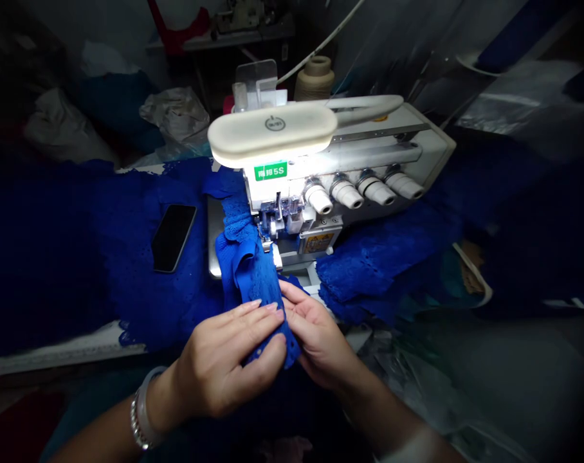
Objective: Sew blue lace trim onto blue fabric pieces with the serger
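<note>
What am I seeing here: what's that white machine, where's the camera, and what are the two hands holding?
The single picture comes from a camera on the worker's head, looking down. The white overlock sewing machine, with a lit white lamp bar above it, stands on a table draped in loose blue lace cloth. A black smartphone lies on that cloth, to the left. The left hand and right hand pinch a strip of royal-blue lace fabric that runs up to the metal presser foot.
</note>
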Demonstrator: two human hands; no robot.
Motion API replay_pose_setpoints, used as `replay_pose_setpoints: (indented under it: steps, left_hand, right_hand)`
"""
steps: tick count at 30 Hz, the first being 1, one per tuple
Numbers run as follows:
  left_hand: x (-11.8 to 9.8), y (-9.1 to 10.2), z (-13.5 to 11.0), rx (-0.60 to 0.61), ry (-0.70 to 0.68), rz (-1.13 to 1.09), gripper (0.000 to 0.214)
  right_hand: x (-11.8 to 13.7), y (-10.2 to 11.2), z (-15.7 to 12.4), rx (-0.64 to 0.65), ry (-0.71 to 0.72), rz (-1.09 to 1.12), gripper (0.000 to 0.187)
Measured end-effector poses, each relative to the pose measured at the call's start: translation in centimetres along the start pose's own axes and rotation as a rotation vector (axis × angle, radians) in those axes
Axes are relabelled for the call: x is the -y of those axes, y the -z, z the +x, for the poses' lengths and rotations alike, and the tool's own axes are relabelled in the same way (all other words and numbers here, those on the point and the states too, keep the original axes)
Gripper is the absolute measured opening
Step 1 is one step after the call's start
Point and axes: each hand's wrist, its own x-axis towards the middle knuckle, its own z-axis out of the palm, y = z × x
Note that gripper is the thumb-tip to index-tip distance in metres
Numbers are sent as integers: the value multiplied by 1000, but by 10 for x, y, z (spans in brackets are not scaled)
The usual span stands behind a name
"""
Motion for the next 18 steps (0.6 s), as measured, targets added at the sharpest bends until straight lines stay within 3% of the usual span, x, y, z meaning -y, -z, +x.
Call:
replay_pose_setpoints:
  steps: [3,6,9,11,15,16,18]
  left_hand:
    - [2,-1,1,-5,10,23,23]
    - [9,-2,0,-12,45,-15,27]
    - [30,-1,-3,-69,198,-187,27]
    - [51,3,-3,-131,341,-266,26]
    - [83,16,8,-260,657,-391,21]
    - [83,20,11,-271,694,-403,17]
    - [71,26,15,-240,634,-358,15]
  right_hand:
    - [1,6,8,-15,60,-163,28]
    - [6,16,14,-163,241,-630,18]
    - [14,23,13,-315,360,-1027,18]
    - [19,25,10,-262,273,-981,22]
    - [22,26,12,-50,-34,-517,33]
    - [21,26,13,-38,-58,-439,36]
    - [19,27,17,-50,-55,-355,38]
